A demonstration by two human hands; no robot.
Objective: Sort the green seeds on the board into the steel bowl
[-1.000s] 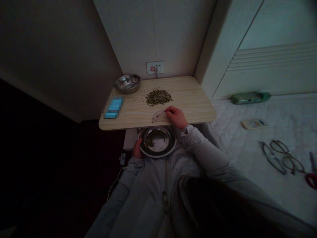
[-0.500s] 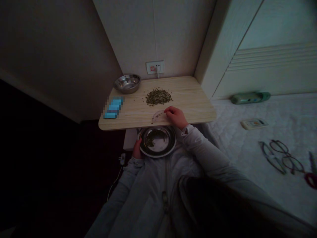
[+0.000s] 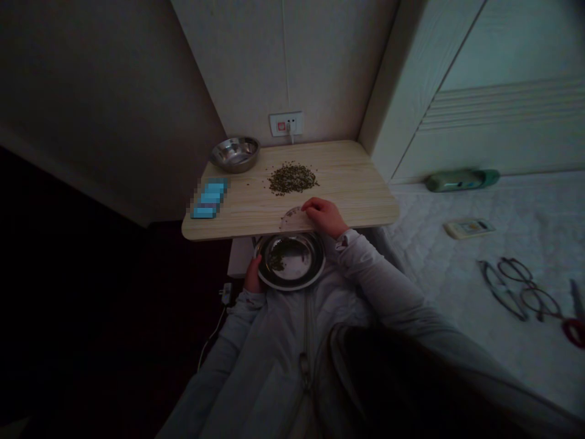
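Note:
My left hand (image 3: 253,274) grips the left side of a round steel bowl (image 3: 292,284) at lap height, just under the table's front edge. Small green beans (image 3: 278,261), like mung beans, lie in its left part. Above the table's front edge, my right hand (image 3: 323,216) pinches a clear half-round plastic piece (image 3: 292,218) with small dark marks along it. Whether those marks are print or beans, I cannot tell. Behind this hand, a loose pile of the same beans (image 3: 293,179) is spread on the wooden tabletop (image 3: 356,183).
Another steel bowl (image 3: 235,156) stands at the table's back left, with a blurred-out blue-screened phone (image 3: 210,198) in front. A wall socket (image 3: 286,124) holds a plug. On the bed to the right lie a green bottle-like object (image 3: 461,180), a remote (image 3: 469,228), glasses (image 3: 530,289) and red-handled scissors (image 3: 574,332).
My right hand and the clear plastic piece have shifted very slightly, and the piece now lies a little further left. My left hand and the bowl stay in place.

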